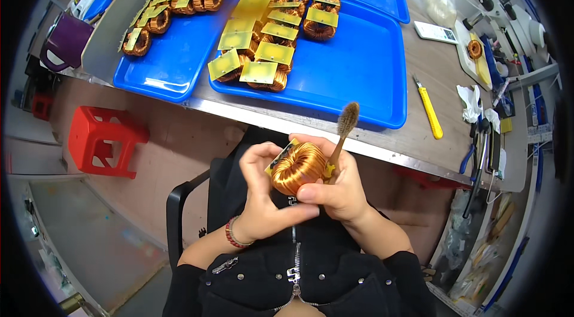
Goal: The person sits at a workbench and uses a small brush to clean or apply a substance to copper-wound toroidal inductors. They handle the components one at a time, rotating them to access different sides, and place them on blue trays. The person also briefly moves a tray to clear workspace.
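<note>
Over my lap, in front of the bench edge, I hold a copper-wound toroidal coil (297, 169) with a small yellow board (281, 157) at its left side. My left hand (263, 194) is closed on the coil and board from the left, its thumb stretched below the winding. The thumb of my right hand (341, 188) presses the coil's lower right. That same hand also grips a brush (346, 126), which stands bristles up beside the coil. My right fingers behind the coil are partly hidden.
Blue trays (371, 99) (161, 81) on the bench (418, 138) hold rows of similar coils with yellow boards (278, 52). A yellow cutter knife (429, 111) lies to their right, near a white handheld device (435, 32). A red stool (104, 141) stands at the left on the floor.
</note>
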Tool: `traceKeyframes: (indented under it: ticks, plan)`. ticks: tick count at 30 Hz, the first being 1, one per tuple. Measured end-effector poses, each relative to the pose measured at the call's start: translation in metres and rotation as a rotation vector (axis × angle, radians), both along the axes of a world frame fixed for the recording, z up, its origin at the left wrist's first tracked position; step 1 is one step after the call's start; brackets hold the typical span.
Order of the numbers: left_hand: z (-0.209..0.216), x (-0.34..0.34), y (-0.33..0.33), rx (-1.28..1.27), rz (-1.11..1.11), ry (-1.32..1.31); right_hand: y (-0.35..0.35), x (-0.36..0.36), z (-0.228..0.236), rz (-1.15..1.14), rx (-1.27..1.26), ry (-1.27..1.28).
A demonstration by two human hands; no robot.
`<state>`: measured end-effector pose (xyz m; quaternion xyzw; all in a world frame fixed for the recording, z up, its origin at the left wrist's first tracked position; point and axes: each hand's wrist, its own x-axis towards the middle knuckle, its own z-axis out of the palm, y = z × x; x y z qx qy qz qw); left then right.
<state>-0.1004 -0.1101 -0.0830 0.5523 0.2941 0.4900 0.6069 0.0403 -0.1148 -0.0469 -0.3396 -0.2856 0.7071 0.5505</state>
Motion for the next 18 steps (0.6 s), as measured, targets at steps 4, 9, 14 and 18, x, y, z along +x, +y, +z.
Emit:
traceKeyframes:
  ticks: [4,9,14,18]
  plan:
    - [-0.01,-0.003,0.018,0.381,0.195,0.118,-0.004,-0.006,-0.002,0.095,-0.091,0.208]
    - [-0.004,-0.003,0.017,0.304,0.15,-0.097,-0.007,0.012,-0.012,0.02,0.132,-0.349]
    - [0.002,-0.012,0.017,0.275,0.15,-0.057,-0.009,0.03,-0.004,-0.493,0.735,-0.82]
    - [0.01,-0.011,0.018,0.335,0.199,0.096,0.007,0.035,0.023,-0.29,0.661,-1.521]
